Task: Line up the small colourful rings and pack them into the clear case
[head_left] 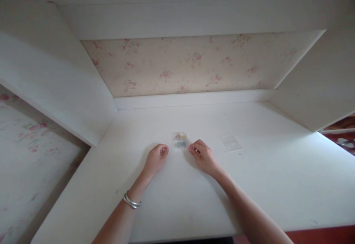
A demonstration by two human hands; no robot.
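A small clear plastic box (179,139) lies on the white desktop between my hands. Its compartments hold tiny pieces in reddish, yellow, green and bluish tones, too small to name. My left hand (156,158), with silver bangles (132,200) at the wrist, is curled closed just left of the box; whatever its fingers hold is hidden. On the other side, my right hand (203,157) has its fingertips pinched together close by the box's lower right corner. Whether they touch the box or hold a tiny piece, I cannot tell.
A flat clear plastic piece (230,142), like a lid, lies to the right on the desktop (177,203). White panels (307,77) enclose the desk at both sides, with floral wallpaper (194,64) at the back. Small dark specks dot the surface.
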